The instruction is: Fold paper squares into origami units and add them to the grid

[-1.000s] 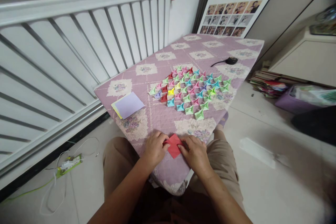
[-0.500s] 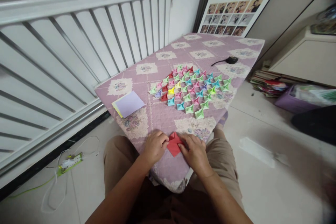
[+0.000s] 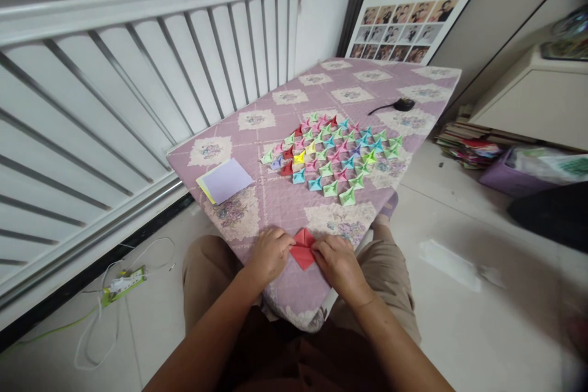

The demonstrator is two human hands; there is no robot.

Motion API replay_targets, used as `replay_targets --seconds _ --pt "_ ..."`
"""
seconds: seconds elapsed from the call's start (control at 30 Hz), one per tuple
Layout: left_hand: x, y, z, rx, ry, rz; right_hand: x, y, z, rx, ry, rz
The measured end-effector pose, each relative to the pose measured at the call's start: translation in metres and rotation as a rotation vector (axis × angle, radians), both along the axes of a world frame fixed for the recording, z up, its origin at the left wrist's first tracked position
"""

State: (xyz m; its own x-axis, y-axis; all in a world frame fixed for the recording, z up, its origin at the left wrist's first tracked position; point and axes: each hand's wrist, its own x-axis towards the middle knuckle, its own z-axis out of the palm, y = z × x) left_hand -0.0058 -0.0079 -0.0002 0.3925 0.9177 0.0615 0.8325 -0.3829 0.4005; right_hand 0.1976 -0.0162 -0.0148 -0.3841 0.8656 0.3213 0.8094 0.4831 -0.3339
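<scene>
Red paper (image 3: 304, 253): small folded piece lying at the near end of the tabletop (image 3: 285, 207), just in from its rounded near corner; one point aims away from the person, one toward; a fold line crosses its middle.
Left hand (image 3: 271, 253): fingers curled, nearly closed, pinching the paper's left corner.
Right hand (image 3: 340, 262): same curl, fingertips on the right corner; exact thumb contact too small to tell.
Handling: probably very light, thin, crisp enough to keep a crease; likely tears or crumples under a hard pull.
Best hold: the two side corners, lightly, both sides even, I'd judge; fold line left uncovered.
Surface: lilac cloth (image 3: 321, 87) with pale floral patches, quilted-looking, so perhaps soft under a pressed crease.
Folded pieces (image 3: 326, 169): many colours, peaked, slanting rows from mid-tabletop toward the right edge; look easily crushed.
Sheets (image 3: 227, 180): flat stack, lilac uppermost, yellow showing beneath, near the left corner.
Black object (image 3: 404, 104): thin tail, near the right edge, toward the far right corner; cannot tell what.
Room: white radiator (image 3: 210, 55) along the left edge, photo board (image 3: 407, 12) behind the far edge; power strip (image 3: 123, 283) on the pale floor (image 3: 452, 220), left; cabinet (image 3: 528, 95) and purple bin (image 3: 508, 180), right.
</scene>
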Motion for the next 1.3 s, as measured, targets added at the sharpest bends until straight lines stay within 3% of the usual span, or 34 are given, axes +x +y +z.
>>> replay_targets --seconds 0.23,0.6,0.73,0.87,1.07,1.3 --pt "-0.001 -0.007 -0.001 0.076 0.236 -0.079 0.006 -0.004 -0.006 0.087 -0.065 0.079" --pt "-0.002 -0.030 0.010 0.113 0.386 -0.152 0.015 -0.017 -0.002 0.080 -0.082 0.122" --pt "0.000 -0.036 0.015 0.102 0.423 -0.171 0.001 -0.024 0.006 0.088 -0.048 0.079" --pt "0.000 -0.037 0.017 0.079 0.439 -0.190 -0.018 -0.034 0.004 0.125 0.000 0.127" --pt "-0.004 -0.043 0.013 0.068 0.428 -0.186 -0.002 -0.043 -0.010 0.117 0.008 0.047" --pt "-0.001 -0.046 0.014 0.014 0.421 -0.184 0.014 -0.022 0.001 0.002 0.039 -0.114"
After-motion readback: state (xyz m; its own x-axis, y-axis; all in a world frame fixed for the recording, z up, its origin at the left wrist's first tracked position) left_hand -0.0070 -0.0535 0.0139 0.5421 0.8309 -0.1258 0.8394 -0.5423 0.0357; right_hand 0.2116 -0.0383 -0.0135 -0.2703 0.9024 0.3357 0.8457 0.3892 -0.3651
